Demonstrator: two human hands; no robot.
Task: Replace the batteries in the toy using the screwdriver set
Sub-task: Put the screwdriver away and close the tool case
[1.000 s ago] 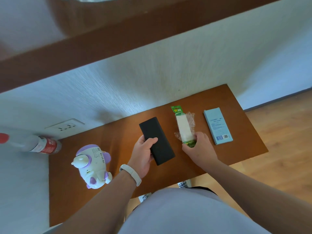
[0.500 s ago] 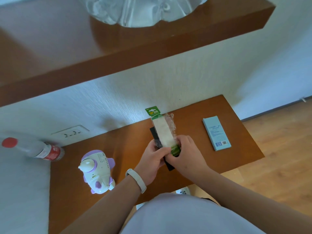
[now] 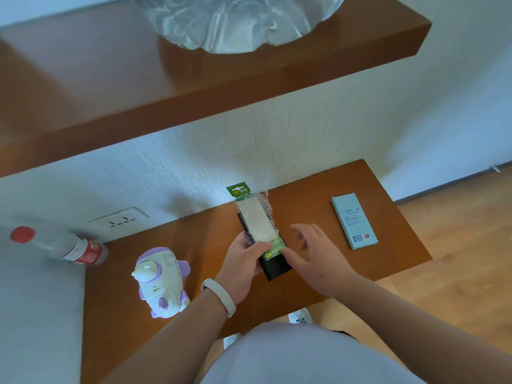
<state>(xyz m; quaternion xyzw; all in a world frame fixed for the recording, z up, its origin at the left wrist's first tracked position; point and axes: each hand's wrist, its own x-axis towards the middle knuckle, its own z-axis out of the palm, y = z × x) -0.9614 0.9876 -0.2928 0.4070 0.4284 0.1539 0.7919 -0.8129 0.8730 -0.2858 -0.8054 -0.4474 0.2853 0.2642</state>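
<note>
Head view, centre frame: left hand [image 3: 243,263] pinches the battery pack [image 3: 256,223] against the black screwdriver case [image 3: 277,270]; right hand [image 3: 318,256] hovers beside, fingers spread, holding nothing. Toy [image 3: 160,281] sits lower left. The slick pack could slide off.

Wooden table [image 3: 310,206], toy [image 3: 162,281], blue box [image 3: 354,221]

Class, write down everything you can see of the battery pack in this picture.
The battery pack is a long, crinkled clear-plastic sleeve with a green card header at its far end, a white panel in the middle and green batteries at the near end. It lies along the black case, and the left hand grips both together by the near end.
</note>
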